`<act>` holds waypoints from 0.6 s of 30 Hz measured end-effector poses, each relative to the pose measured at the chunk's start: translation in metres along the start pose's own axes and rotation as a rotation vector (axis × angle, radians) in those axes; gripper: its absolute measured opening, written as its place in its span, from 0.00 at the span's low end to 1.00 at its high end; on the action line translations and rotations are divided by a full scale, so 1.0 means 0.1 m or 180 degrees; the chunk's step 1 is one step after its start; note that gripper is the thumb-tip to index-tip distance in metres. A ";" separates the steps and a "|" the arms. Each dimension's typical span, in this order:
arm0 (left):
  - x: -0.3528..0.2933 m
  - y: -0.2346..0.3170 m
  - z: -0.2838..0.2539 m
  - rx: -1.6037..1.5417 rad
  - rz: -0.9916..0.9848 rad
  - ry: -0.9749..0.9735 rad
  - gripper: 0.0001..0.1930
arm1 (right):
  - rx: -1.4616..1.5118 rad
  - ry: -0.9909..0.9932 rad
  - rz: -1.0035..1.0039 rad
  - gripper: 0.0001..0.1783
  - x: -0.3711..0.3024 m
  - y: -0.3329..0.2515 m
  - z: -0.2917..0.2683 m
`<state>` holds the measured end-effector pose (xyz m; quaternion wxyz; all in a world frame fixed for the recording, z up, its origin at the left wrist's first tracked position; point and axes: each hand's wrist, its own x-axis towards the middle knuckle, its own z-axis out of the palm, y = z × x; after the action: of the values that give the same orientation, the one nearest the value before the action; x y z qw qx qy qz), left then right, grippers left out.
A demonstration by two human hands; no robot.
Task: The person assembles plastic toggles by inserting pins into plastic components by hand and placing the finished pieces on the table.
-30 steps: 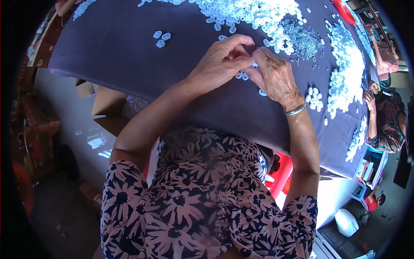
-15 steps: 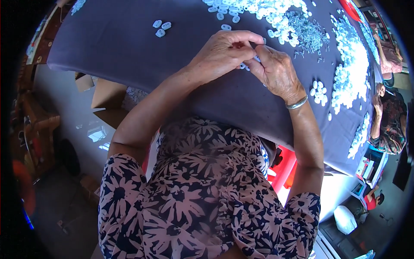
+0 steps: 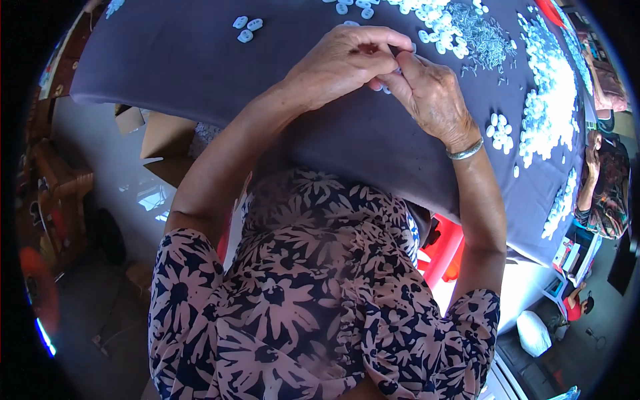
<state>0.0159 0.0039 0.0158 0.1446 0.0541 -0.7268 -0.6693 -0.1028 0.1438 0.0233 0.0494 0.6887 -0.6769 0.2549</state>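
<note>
My left hand and my right hand meet above the dark tablecloth, fingertips pinched together. Between them a bit of a small white oval plastic piece shows; the fingers hide most of it. A bracelet circles my right wrist. Just beyond the hands lies a heap of white oval pieces, some showing two holes. Against it rests a pile of small metal screws. Three white pieces lie apart beyond my left forearm, and a small cluster of white pieces lies right of my right hand.
The dark-covered table ends in front of my body. A large white heap spreads along its right side, near a red rim. An open cardboard box stands on the floor at left. Another person's arm shows at far right.
Both hands have shifted slightly up in the picture, still pinched together. The table's things sit a little differently in view, as the head has moved slightly.
</note>
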 end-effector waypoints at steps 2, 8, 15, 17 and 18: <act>0.03 -0.04 -0.05 0.0332 0.0347 0.0034 0.13 | -0.0107 0.0310 -0.0092 0.13 0.06 -0.03 -0.02; 0.02 0.03 -0.43 0.1068 0.0452 0.0644 0.08 | 0.0446 0.0941 0.0987 0.10 0.03 0.14 -0.20; -0.03 -0.02 -1.09 0.3962 -0.0041 0.1353 0.08 | 0.0736 0.1031 0.1342 0.04 -0.12 0.61 -0.19; -0.03 -0.08 -1.09 0.4138 0.0195 0.1620 0.08 | 0.0792 0.0725 0.1065 0.07 -0.07 0.54 -0.14; -0.02 -0.06 -1.04 0.3977 0.0562 0.1761 0.08 | 0.0505 0.0573 0.0963 0.08 -0.03 0.51 -0.12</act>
<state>0.0464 -0.0956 0.0162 0.3206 0.2367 -0.9143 -0.0721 -0.1547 0.1472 0.0179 0.0164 0.5553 -0.7433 0.3726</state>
